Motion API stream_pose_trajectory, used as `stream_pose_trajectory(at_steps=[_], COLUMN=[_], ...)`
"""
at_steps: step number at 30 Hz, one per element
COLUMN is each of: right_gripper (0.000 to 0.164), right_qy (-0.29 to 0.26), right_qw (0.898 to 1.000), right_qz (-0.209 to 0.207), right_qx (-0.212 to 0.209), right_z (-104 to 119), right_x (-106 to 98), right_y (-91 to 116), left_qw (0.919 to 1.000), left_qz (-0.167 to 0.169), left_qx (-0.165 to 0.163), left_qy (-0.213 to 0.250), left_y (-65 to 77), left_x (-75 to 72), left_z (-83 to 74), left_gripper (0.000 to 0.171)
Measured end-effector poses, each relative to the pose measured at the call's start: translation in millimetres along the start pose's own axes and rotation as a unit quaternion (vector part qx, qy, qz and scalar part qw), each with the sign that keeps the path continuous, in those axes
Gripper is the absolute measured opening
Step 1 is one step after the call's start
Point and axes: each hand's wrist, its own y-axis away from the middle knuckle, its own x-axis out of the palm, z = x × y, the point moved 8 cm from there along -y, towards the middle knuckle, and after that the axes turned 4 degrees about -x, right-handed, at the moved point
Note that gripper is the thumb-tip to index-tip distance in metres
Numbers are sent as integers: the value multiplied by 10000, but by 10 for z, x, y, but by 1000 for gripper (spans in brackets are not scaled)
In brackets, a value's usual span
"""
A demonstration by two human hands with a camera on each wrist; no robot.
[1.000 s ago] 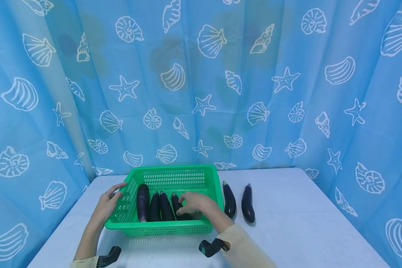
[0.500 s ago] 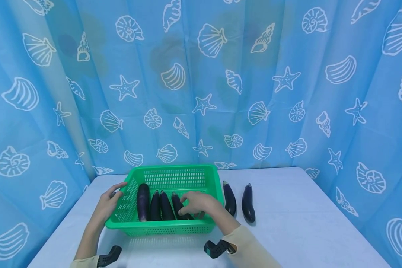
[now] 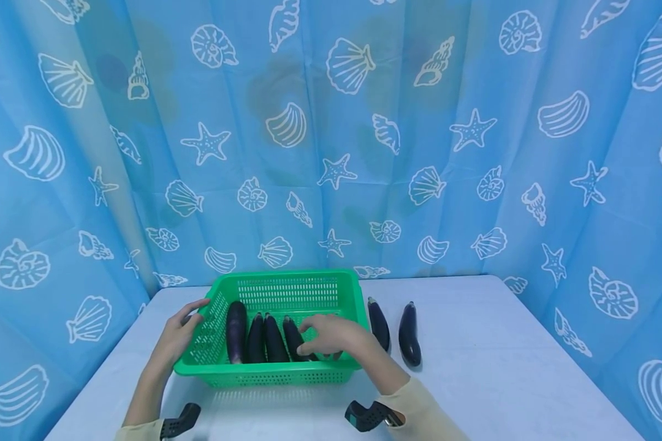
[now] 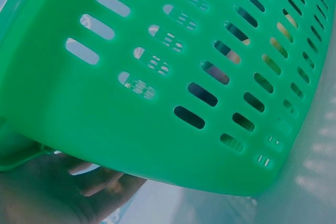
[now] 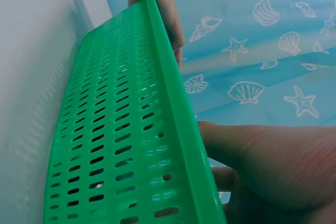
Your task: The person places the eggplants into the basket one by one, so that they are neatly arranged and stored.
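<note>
In the head view my left hand (image 3: 178,334) holds the left rim of a green perforated plastic basket (image 3: 270,367). Its fingers (image 4: 102,187) pass behind the rim in the left wrist view, tips hidden. Several dark purple eggplants lie side by side in the basket, the thickest eggplant (image 3: 235,334) at the left. My right hand (image 3: 333,335) is inside, beside the rightmost eggplant (image 3: 292,335), with thumb and index finger spread apart. The thumb tip overlaps that eggplant's lower part; whether it touches cannot be told. In the right wrist view the basket's front wall (image 5: 110,129) hides the right fingertips.
Outside the basket, to its right on the white table (image 3: 491,355), lie an eggplant (image 3: 379,324) close to the basket wall and another eggplant (image 3: 409,335) farther right. A blue curtain (image 3: 331,141) with white shell prints hangs behind and at both sides.
My right hand has shifted slightly right, uncovering more of the rightmost eggplant in the basket. The left hand and the basket stay in place.
</note>
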Motion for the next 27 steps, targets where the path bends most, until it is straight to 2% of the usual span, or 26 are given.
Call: stream_pose_trajectory(at_steps=[8, 16, 27], right_gripper=[49, 48, 49], right_qy=[-18, 45, -125], right_qw=[9996, 9971, 9960], right_qz=[-204, -534, -644], right_qx=[-170, -542, -602], right_z=[-7, -6, -77], right_x=[-90, -189, -309], right_y=[102, 159, 287], left_qw=[10000, 10000, 10000], left_qz=[24, 56, 52], left_qx=[-5, -74, -57], left_qy=[4, 18, 38], left_y=[3, -4, -8], left_x=[-6, -8, -1], left_z=[-6, -7, 2], left_gripper=[49, 50, 49])
